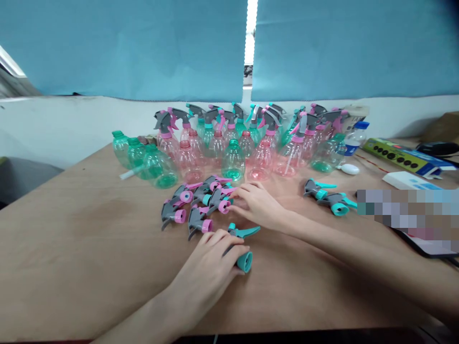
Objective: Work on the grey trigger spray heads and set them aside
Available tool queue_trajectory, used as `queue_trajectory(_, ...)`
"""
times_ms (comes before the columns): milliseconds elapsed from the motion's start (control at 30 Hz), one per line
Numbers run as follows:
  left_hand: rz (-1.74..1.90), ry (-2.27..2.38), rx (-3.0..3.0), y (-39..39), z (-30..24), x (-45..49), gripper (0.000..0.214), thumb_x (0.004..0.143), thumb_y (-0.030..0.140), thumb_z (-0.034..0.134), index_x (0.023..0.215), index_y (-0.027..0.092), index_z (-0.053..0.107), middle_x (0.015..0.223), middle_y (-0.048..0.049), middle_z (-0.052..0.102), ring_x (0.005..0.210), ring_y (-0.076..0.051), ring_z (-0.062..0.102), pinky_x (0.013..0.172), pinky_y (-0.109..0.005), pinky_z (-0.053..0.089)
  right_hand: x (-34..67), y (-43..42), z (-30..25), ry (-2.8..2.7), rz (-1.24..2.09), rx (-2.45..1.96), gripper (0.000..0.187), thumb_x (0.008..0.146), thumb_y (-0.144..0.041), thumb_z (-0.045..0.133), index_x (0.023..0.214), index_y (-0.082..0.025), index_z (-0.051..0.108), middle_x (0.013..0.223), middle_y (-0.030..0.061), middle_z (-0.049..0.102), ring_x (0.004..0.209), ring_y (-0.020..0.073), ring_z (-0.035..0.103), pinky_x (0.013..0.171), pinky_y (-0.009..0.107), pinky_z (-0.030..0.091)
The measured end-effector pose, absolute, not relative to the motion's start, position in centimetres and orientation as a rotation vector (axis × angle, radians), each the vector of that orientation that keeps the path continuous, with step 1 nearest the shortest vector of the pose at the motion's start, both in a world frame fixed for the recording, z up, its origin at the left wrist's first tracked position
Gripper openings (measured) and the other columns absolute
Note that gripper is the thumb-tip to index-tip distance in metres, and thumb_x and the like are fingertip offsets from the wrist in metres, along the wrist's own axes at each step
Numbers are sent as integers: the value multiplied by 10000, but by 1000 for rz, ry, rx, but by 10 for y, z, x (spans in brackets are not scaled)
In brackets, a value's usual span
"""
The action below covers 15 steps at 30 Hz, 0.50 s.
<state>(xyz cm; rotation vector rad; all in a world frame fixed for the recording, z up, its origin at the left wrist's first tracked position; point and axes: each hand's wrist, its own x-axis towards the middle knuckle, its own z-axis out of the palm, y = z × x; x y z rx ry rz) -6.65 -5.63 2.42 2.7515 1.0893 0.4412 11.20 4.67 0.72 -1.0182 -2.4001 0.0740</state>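
My left hand (211, 265) lies near the table's front edge, fingers closed around a grey spray-trigger head with a teal cap (244, 248). My right hand (256, 204) reaches into a cluster of grey trigger heads with pink caps (195, 203), fingertips curled on one pink cap (224, 206). Behind them stand several pink plastic bottles (258, 160) and green plastic bottles (158, 167), some fitted with trigger heads.
Two teal-capped trigger heads (328, 197) lie right of my right hand. A water bottle (353, 138), a green power strip (398, 155), white boxes (409, 180) and a dark tablet (430, 246) sit at the right. The wooden table (71, 248) runs back to a white ledge under blue curtains.
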Motion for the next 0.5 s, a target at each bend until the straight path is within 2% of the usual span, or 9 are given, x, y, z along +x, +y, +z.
queue_trajectory(133, 536, 1028, 2690, -63, 31, -68, 247, 839, 184, 639, 1076, 200, 572, 1027, -28, 660, 958, -217, 568, 865, -379, 439, 110, 50, 9, -2485, -7, -919, 259, 887, -389, 561, 1041, -189, 620, 993, 76, 641, 985, 216, 551, 896, 373, 361)
queue_trajectory(267, 709, 984, 2628, -70, 42, -77, 222, 894, 197, 559, 1113, 228, 551, 1023, -16, 656, 964, -186, 570, 857, -330, 463, 105, 56, 8, -2524, -194, -844, 225, 882, -386, 571, 990, -218, 673, 877, 66, 585, 878, 202, 504, 815, 344, 356)
queue_trajectory(400, 918, 1107, 2566, -72, 46, -92, 260, 903, 205, 528, 1158, 257, 530, 1017, -23, 642, 965, -186, 570, 827, -313, 484, 102, 55, 2, -2537, -370, -721, 210, 939, -266, 480, 945, -242, 689, 812, 49, 558, 787, 181, 460, 798, 338, 345)
queue_trajectory(500, 1050, 1253, 2510, -67, 46, -104, 247, 886, 232, 557, 1129, 273, 539, 1009, -19, 632, 955, -191, 576, 814, -318, 491, 109, 47, -1, -2504, -427, -590, 263, 956, -206, 425, 950, -210, 688, 800, 52, 580, 790, 181, 468, 812, 334, 355)
